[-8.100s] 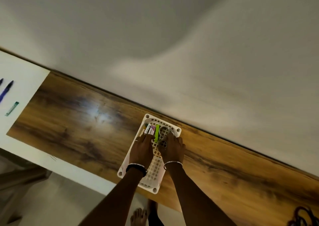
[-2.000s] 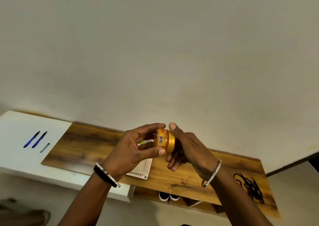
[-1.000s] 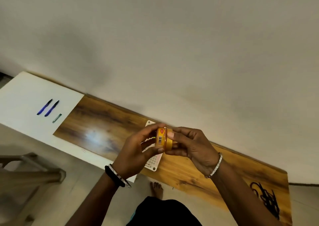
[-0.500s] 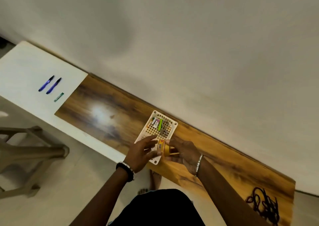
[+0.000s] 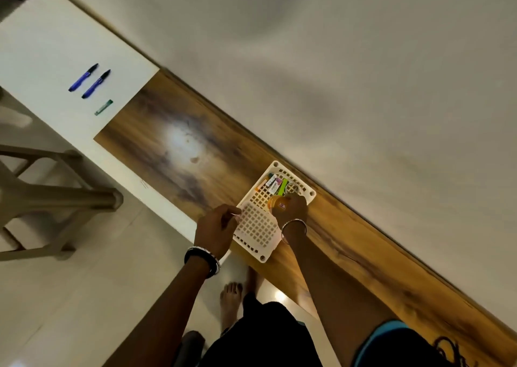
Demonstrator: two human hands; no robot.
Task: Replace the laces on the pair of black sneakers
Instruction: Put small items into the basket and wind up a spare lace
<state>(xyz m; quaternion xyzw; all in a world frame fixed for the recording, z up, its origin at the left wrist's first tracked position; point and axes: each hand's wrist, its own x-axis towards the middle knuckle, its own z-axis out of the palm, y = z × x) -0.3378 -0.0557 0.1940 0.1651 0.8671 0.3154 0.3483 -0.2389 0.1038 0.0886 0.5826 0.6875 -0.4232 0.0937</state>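
Yellow jar (image 5: 275, 203), held in my right grip (image 5: 291, 208), should go down level into the white tray (image 5: 263, 257) beneath it. My left grip (image 5: 216, 226) curls at the tray's rim; whether it pinches the rim, I cannot tell. The jar's red label is unreadable. Black laces (image 5: 450, 350) lie well to the right of it on the desk (image 5: 173, 142); no sneakers in sight.

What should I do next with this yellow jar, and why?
Probably set the yellow jar down and let go: your right hand grips it low inside the white basket, and your left hand is at the basket's rim.
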